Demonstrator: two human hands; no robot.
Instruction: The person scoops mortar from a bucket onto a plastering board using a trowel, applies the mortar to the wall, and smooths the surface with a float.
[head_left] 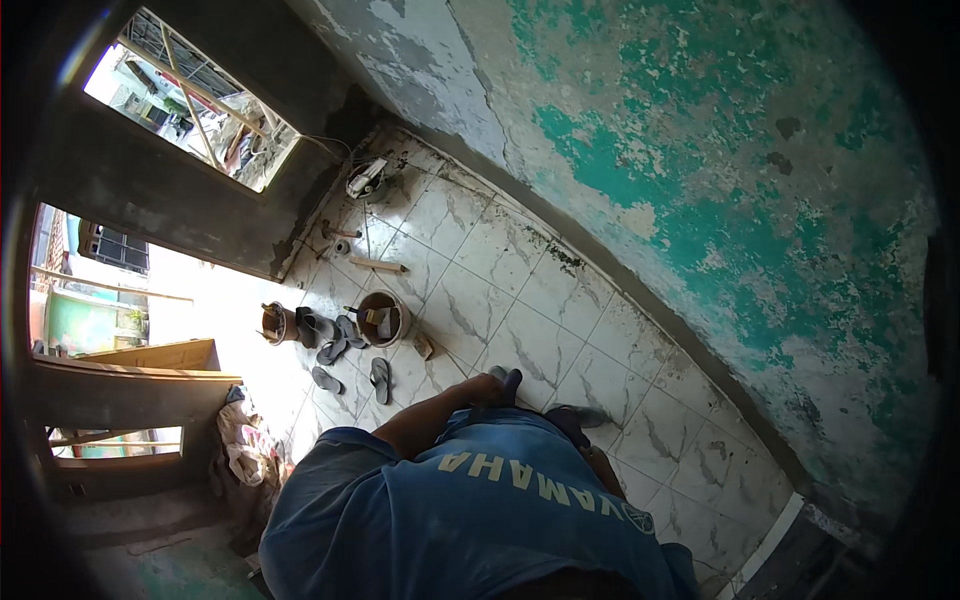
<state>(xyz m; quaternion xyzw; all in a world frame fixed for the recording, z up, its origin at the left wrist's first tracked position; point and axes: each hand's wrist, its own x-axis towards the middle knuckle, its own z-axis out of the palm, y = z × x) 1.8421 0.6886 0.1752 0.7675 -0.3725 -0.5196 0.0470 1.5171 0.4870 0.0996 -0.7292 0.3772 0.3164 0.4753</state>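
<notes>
My body in a blue printed T-shirt (460, 510) fills the lower middle. My left arm reaches down to my left hand (477, 392) at waist level, beside dark clothing and in front of a grey and dark-blue shape, possibly footwear; its fingers are hard to make out. My right hand (592, 458) is at my right side near the waist, mostly behind the shirt, fingers hidden. Below me a foot (575, 415) in dark footwear stands on the marbled white tiles (530, 330).
Ahead-left lie several flip-flops (380, 380), two buckets (383, 318) holding things, a stick (376, 263) and a container (366, 178). A peeling green-grey wall (720, 200) runs along the right. A doorway, window openings (195, 100), planks (150, 355) and piled cloth (240, 440) are at left.
</notes>
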